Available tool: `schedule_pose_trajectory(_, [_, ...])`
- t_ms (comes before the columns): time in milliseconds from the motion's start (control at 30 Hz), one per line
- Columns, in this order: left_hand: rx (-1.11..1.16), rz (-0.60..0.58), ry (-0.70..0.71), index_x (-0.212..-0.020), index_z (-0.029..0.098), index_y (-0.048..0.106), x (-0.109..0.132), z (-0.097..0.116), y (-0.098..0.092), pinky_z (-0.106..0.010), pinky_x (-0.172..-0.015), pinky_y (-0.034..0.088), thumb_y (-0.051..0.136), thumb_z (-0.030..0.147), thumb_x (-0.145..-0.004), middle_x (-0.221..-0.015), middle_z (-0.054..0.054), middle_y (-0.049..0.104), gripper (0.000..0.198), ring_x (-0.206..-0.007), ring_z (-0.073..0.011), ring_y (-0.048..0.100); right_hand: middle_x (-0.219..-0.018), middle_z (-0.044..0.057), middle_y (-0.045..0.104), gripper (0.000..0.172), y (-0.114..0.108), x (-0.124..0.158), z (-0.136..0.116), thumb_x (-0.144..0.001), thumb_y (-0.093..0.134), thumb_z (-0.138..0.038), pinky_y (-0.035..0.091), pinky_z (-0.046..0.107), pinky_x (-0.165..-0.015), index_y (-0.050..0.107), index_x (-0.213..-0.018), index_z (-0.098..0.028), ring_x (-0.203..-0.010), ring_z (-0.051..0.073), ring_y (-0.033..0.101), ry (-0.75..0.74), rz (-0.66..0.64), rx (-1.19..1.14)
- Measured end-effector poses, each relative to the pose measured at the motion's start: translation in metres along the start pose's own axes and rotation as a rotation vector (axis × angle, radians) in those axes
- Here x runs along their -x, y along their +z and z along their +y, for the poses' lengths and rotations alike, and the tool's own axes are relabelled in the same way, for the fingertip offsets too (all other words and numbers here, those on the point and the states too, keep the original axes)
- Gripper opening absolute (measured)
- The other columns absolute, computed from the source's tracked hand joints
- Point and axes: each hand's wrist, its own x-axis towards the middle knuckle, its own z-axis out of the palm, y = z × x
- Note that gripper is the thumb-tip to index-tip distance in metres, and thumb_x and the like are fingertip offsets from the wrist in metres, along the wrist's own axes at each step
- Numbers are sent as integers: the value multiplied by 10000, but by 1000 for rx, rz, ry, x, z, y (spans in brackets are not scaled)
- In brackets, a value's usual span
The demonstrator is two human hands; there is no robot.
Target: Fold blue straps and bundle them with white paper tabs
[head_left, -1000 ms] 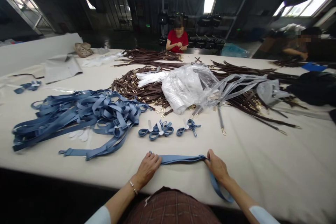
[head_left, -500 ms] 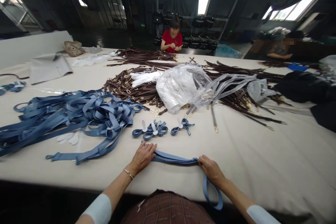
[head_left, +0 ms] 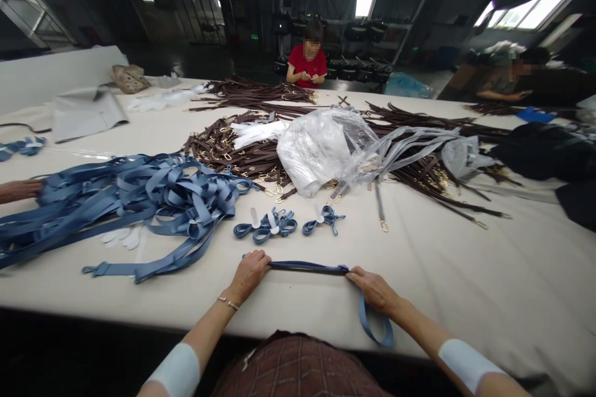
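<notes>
A folded blue webbing strap (head_left: 307, 267) stretches between my two hands just above the table's near side. My left hand (head_left: 251, 270) is closed on its left end, and my right hand (head_left: 371, 289) grips the other end. From under the right hand a loop of the same strap hangs over the table edge. Beyond the strap lie rolled blue strap bundles (head_left: 267, 226) with white ties, and one more tied bundle (head_left: 321, 218) sits to their right. A big tangled heap of blue straps (head_left: 153, 192) spreads out on the left.
Another person's hand (head_left: 21, 190) reaches the heap from the left edge. Clear plastic bags (head_left: 311, 149) lie on piles of brown straps (head_left: 233, 149) mid-table. A person in red (head_left: 307, 65) sits opposite, and another person (head_left: 503, 84) is at the far right.
The strap between my hands has turned edge-on and looks narrower and straighter. My hands have shifted slightly left. Another person's hand has come in at the left by the heap.
</notes>
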Motion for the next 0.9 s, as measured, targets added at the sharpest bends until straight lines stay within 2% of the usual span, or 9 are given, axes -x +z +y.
schedule_pose_trajectory(200, [25,-19,-48,-871,186,612,2,-10,-10,-319,-749,406,584,199,-906,-914,-45,623,46,-869,-212,556,-1043,52,646,357,-18,7,2,-910,380,-99,445,282,-845,601,-1163,-220,-889,158,573,-218,-60,67])
schedule_pose_trajectory(367, [53,-26,-73,-869,189,613,1,-9,-13,-318,-758,415,576,198,-905,-923,-44,630,53,-882,-209,560,-880,58,641,189,-19,-6,-2,-911,477,-123,424,366,-801,640,-831,-175,-841,200,537,-403,-41,303])
schedule_pose_trajectory(433, [64,-30,-86,-860,192,614,0,-9,-12,-317,-757,421,554,206,-916,-911,-44,627,83,-876,-205,560,-985,73,653,176,-17,-16,-7,-887,514,-107,416,391,-834,634,-770,-162,-933,225,535,-435,1,340])
schedule_pose_trajectory(500, [75,-34,-102,-857,194,615,0,-9,-11,-314,-761,429,537,215,-923,-901,-44,625,104,-876,-202,562,-1231,99,607,189,-15,-26,-17,-874,490,-57,402,414,-903,661,-863,-138,-1082,250,508,-448,48,376])
schedule_pose_trajectory(567, [85,-41,-115,-860,195,616,0,-10,-10,-312,-766,438,532,221,-925,-895,-43,626,109,-877,-201,568,-1400,115,502,259,-13,-36,-28,-879,438,-26,404,411,-915,658,-984,-113,-1135,252,495,-423,10,388])
schedule_pose_trajectory(600, [90,-44,-120,-864,196,617,1,-10,-10,-310,-766,443,532,222,-924,-892,-42,628,107,-876,-200,572,-1398,116,503,274,-12,-40,-34,-887,422,-29,419,394,-879,651,-1012,-112,-1100,240,516,-402,-39,379])
schedule_pose_trajectory(733, [117,-55,-136,-882,200,624,6,-10,-11,-298,-763,463,548,224,-917,-880,-34,642,88,-865,-195,594,-1067,53,652,194,-8,-53,-52,-925,454,-130,411,304,-642,642,-906,-172,-860,176,586,-320,-172,331])
schedule_pose_trajectory(833, [145,-59,-142,-971,202,627,15,-8,-12,-297,-789,483,576,207,-899,-927,-33,668,89,-899,-196,617,-1031,60,653,209,-9,-64,-56,-911,448,-106,384,269,-588,638,-932,-188,-854,174,615,-156,-165,329])
schedule_pose_trajectory(900, [165,-62,-134,-1143,212,591,23,-3,-13,-296,-827,495,591,178,-881,-1015,-37,680,265,-946,-195,629,-1023,79,659,236,-12,-74,-57,-901,446,-100,391,263,-589,645,-988,-191,-857,191,633,-10,-142,329])
